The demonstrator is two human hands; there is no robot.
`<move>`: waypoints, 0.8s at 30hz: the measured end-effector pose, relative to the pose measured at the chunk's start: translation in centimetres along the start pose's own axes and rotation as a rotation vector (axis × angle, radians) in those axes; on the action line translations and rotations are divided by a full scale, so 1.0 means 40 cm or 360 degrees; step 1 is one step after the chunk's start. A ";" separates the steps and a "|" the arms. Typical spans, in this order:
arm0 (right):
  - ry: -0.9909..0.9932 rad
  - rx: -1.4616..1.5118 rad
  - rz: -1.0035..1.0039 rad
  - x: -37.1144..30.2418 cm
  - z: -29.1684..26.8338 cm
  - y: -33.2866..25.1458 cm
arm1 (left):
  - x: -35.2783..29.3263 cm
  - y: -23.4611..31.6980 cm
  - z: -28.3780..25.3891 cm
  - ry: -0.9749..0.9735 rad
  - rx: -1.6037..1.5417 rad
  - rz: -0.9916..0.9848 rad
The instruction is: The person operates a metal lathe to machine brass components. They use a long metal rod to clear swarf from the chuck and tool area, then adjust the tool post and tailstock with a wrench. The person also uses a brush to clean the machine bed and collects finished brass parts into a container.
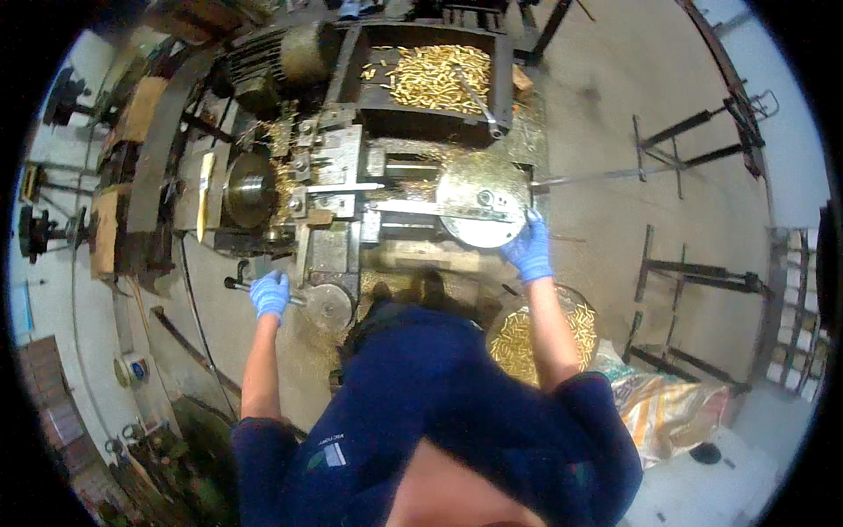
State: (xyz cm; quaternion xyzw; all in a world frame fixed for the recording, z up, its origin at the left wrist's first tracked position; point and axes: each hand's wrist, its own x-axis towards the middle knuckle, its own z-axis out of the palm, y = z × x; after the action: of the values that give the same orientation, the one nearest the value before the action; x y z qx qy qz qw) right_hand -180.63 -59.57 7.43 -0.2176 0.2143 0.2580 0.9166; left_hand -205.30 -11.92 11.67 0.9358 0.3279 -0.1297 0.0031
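Observation:
My left hand [270, 294], in a blue glove, is closed around a metal crank lever [297, 302] beside a round hub [328, 306] at the front of a lathe. My right hand [529, 252], also in a blue glove, grips the right rim of a round metal disc [483, 189]; its fingertips are partly lost against the rim. A flat bar [406, 207] runs left from the disc toward the tool slide [334, 171]. Further left sits the dark round chuck [250, 191].
Behind the disc, a dark metal tray [347, 75] holds many small brass pieces [435, 79] and a wrench [479, 104]. A round container of brass pieces [518, 342] is under my right forearm, near a woven sack [667, 404]. A brush [205, 198] lies left; metal stands [694, 272] are right.

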 end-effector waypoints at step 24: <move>0.0083 0.0009 -0.0234 0.006 0.006 0.039 | 0.067 -0.038 0.059 0.0435 -0.0520 0.0216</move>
State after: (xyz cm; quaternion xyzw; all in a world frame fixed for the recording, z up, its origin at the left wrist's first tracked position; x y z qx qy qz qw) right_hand -181.24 -58.15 7.06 -0.2370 0.2223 0.1836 0.9277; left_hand -204.80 -9.30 8.86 0.9516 0.2781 0.0537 0.1191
